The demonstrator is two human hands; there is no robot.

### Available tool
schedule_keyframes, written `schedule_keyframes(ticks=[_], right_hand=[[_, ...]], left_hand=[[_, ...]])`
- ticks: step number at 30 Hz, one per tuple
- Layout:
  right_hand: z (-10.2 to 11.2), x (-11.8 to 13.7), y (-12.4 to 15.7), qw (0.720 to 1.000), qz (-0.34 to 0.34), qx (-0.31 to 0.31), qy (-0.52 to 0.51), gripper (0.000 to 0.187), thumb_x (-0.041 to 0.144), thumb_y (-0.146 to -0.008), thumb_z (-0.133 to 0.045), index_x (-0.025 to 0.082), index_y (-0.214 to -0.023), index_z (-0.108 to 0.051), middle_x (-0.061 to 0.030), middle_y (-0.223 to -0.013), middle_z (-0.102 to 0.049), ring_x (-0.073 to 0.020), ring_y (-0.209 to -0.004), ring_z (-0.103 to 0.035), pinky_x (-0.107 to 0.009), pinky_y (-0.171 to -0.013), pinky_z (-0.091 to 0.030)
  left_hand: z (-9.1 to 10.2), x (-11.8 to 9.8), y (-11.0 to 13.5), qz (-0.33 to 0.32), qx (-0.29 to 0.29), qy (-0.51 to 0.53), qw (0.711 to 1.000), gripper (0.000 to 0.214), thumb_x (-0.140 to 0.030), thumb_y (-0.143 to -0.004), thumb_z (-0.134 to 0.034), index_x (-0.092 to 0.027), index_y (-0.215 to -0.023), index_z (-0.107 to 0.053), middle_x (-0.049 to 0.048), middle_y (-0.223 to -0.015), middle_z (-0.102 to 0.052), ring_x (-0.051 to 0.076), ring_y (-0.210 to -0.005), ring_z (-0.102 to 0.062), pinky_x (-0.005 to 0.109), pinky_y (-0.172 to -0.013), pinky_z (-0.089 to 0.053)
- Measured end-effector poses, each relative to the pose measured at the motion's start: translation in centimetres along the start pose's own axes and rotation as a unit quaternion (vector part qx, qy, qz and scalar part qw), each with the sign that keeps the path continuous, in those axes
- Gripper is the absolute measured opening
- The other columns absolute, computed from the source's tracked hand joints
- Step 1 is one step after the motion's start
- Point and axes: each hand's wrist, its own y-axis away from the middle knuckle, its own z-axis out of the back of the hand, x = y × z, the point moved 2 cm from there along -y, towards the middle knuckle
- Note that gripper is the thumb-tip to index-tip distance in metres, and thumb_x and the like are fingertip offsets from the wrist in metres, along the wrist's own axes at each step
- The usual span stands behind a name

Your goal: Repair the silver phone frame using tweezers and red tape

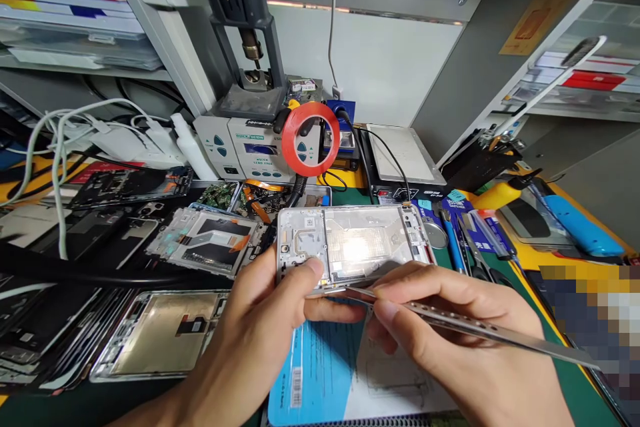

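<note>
silver phone frame (367,237), red ring (290,147)

Silvery phone frame (360,240), tweezers (470,324) at edge

The tweezers (493,333) are smooth, shiny metal, the phone frame (357,240) glossy metal, the white bottle (195,150) plastic.

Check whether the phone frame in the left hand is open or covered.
Open: the phone frame shows its inner recesses, and the left hand has its thumb inside the rim.
</note>
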Motion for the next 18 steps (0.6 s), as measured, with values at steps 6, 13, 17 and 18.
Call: schedule_keyframes(ticks=[6,13,17,18], right_hand=[[-0.18,-0.08,-0.01,1.000,-0.009,-0.015,-0.012,0.009,0.028,-0.080,-0.078,0.025,-0.072,-0.078,0.0028,-0.068,-0.076,-0.0095,-0.059,-0.069,-0.011,-0.059,-0.055],[0.10,0.29,-0.26,0.995,0.089,0.020,0.034,0.010,0.020,-0.080,-0.076,0.027,-0.075,-0.080,0.0025,-0.073,-0.081,-0.0126,-0.062,-0.075,-0.013,-0.060,-0.059],[-0.03,0.46,-0.38,0.988,0.137,0.028,0.070,0.014,0.015,-0.081,-0.076,0.028,-0.076,-0.080,0.0027,-0.078,-0.082,-0.0154,-0.069,-0.079,-0.015,-0.063,-0.061],[-0.05,0.46,-0.41,0.987,0.139,0.027,0.073,0.014,0.016,-0.081,-0.077,0.028,-0.076,-0.080,0.0025,-0.079,-0.082,-0.0159,-0.069,-0.079,-0.015,-0.063,-0.062]], left_hand=[[-0.12,-0.03,0.00,0.001,0.019,-0.004,1.000,0.035,-0.036,-0.096,-0.064,-0.027,-0.130,-0.064,0.0074,-0.139,-0.066,0.035,-0.115,-0.070,0.044,-0.084,-0.068],[-0.03,-0.02,0.23,0.019,0.023,-0.001,1.000,0.034,-0.040,-0.096,-0.064,-0.025,-0.127,-0.067,0.0065,-0.130,-0.071,0.028,-0.095,-0.076,0.041,-0.083,-0.067],[0.02,0.18,0.44,0.022,0.011,-0.010,1.000,0.043,-0.042,-0.095,-0.065,-0.030,-0.136,-0.061,0.0045,-0.132,-0.071,0.027,-0.096,-0.076,0.036,-0.080,-0.066],[0.02,0.21,0.49,0.019,0.011,-0.013,1.000,0.044,-0.042,-0.095,-0.066,-0.031,-0.137,-0.060,0.0043,-0.131,-0.071,0.027,-0.095,-0.076,0.036,-0.079,-0.066]])
